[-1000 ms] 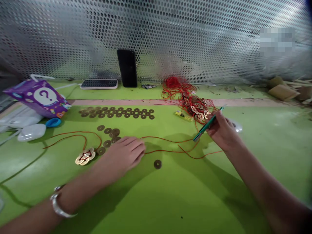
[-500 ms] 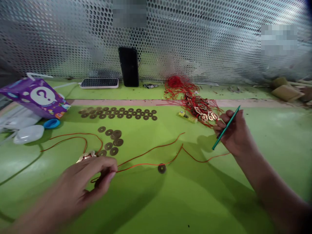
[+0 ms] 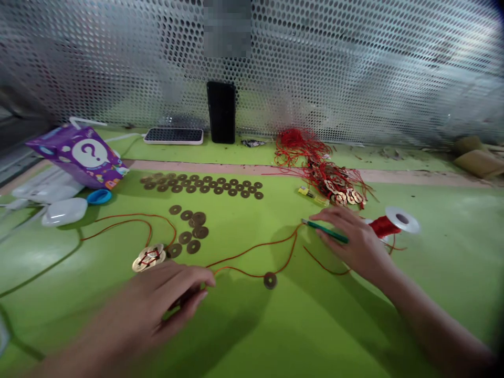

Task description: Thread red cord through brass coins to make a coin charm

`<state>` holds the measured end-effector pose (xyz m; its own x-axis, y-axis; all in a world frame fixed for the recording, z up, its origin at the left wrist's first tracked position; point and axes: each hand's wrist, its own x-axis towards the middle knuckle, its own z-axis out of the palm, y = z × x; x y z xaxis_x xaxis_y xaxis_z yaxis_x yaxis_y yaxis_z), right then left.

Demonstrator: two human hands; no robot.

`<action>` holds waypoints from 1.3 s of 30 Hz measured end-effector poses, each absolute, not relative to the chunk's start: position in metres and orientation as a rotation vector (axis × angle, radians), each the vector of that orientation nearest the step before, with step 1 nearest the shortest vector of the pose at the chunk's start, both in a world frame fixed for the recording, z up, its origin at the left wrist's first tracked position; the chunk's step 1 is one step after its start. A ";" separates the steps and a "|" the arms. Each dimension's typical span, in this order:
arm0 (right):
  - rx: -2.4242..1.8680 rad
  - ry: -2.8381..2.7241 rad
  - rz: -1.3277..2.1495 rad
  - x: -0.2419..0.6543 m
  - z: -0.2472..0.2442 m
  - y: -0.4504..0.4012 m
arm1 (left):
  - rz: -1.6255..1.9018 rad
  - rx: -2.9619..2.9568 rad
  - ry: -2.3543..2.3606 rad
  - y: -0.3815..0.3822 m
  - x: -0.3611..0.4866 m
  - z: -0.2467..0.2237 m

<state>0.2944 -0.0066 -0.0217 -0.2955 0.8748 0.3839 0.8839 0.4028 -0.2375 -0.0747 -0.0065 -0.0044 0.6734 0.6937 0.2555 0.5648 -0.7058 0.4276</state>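
My left hand (image 3: 165, 299) is low at left centre, its fingers curled and closed on a thin red cord (image 3: 244, 250). Two strands of this cord run right across the mat; one passes by a single round coin with a centre hole (image 3: 270, 281). Just beyond my left hand lies a knot of gold-coloured coins tied with red cord (image 3: 149, 257). In my right hand (image 3: 350, 236) is a slim green pen-like tool (image 3: 326, 231), held nearly flat. Its metallic tip is at the far end of the cord strands. Another cord piece (image 3: 323, 266) lies under my right hand.
Rows of coins (image 3: 205, 185) and a smaller coin group (image 3: 192, 231) lie left of centre. Behind are a tangle of red cords with tied coins (image 3: 326, 176), a yellow lighter (image 3: 313, 195) and a phone (image 3: 221, 113). A red thread spool (image 3: 386, 226) stands right; a purple carton (image 3: 86, 155), left.
My right hand has moved left and down, bringing the green tool's tip to the cord ends and uncovering the spool. My left hand has shifted slightly right and down. The view has shifted a little.
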 end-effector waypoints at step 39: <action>-1.479 -2.304 0.053 0.280 -0.035 -0.008 | -0.081 2.361 0.982 -0.017 -0.084 0.002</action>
<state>0.2798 -0.0082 -0.0348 -0.3596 0.8799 0.3105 0.8648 0.4393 -0.2432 -0.0837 -0.0166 0.0019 0.7277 0.6325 -0.2655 0.6675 -0.5640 0.4861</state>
